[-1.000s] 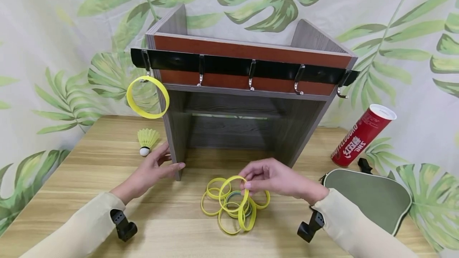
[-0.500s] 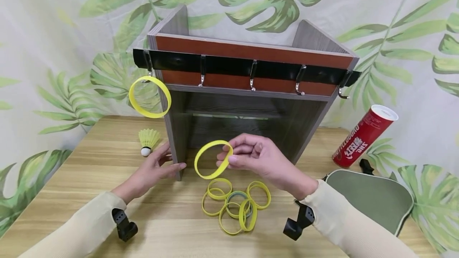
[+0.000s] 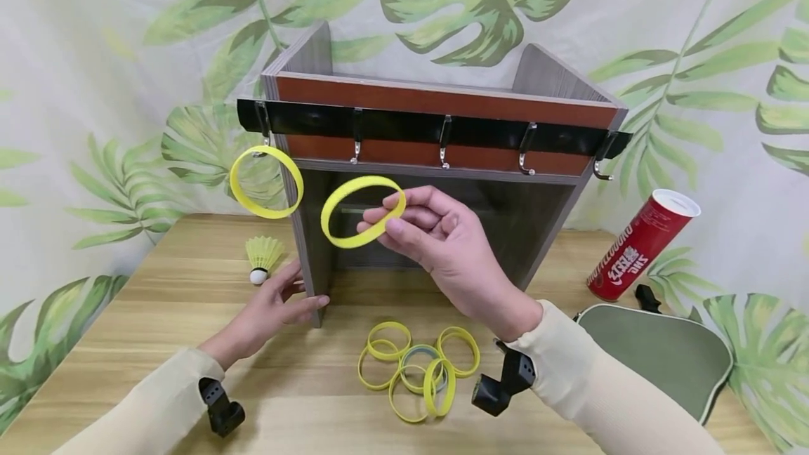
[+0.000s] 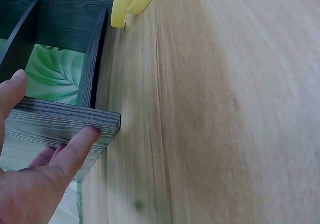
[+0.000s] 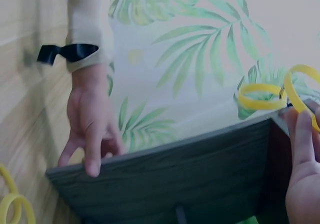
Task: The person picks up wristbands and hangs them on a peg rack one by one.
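Note:
My right hand point(image 3: 451, 255) pinches a yellow wristband point(image 3: 354, 241) between thumb and fingers, raised in front of the grey wooden shelf point(image 3: 411, 92). A second yellow wristband point(image 3: 268, 213) hangs from the leftmost hook point(image 3: 262, 116) of the black hook rail point(image 3: 398, 123). With my left hand point(image 3: 262, 314) I hold the lower front edge of the shelf's left side panel, thumb on the inner face and fingers on the outer; the left wrist view shows this panel edge point(image 4: 65, 110) close up. The right wrist view has the pinched wristband point(image 5: 291, 87) beside the hanging one point(image 5: 257, 104).
Several yellow wristbands point(image 3: 411, 418) and a grey-green one lie in a loose pile on the wooden table point(image 3: 303, 406). A yellow shuttlecock point(image 3: 264, 253) stands left of the shelf. At right are a red shuttlecock tube point(image 3: 638, 248) and a green zipped case point(image 3: 657, 350).
My right hand has lifted one yellow wristband out of the pile and carried it up and left to just below the hook rail. The left hand has stayed on the panel.

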The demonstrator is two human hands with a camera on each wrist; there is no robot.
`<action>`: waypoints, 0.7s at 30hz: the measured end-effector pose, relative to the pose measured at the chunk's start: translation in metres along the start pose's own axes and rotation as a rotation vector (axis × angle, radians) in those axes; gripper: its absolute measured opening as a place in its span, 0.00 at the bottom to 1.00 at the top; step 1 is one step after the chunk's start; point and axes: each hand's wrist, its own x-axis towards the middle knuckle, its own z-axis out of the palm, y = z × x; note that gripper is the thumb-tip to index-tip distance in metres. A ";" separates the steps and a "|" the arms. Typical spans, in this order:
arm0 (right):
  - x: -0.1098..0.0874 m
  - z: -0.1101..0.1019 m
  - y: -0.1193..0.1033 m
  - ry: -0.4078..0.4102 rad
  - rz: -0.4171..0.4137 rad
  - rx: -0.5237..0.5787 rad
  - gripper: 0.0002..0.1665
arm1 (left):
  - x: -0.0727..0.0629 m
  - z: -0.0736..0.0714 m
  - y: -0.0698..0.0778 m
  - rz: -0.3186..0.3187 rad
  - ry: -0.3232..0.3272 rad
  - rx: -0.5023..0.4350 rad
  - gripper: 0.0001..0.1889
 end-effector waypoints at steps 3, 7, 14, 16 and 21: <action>0.004 0.005 -0.002 0.050 -0.027 0.015 0.11 | 0.001 0.001 -0.001 -0.004 -0.002 -0.008 0.41; 0.009 0.010 0.000 0.090 -0.037 0.050 0.11 | 0.001 0.001 -0.002 0.002 0.002 -0.013 0.40; 0.015 0.016 0.006 0.153 -0.020 0.076 0.11 | 0.002 0.002 -0.003 0.013 -0.002 -0.014 0.40; 0.015 0.017 0.007 0.160 -0.020 0.064 0.11 | 0.002 0.002 -0.003 0.011 -0.002 -0.013 0.40; 0.016 0.015 0.011 0.153 -0.014 0.025 0.11 | 0.002 0.001 -0.003 0.011 0.001 -0.003 0.39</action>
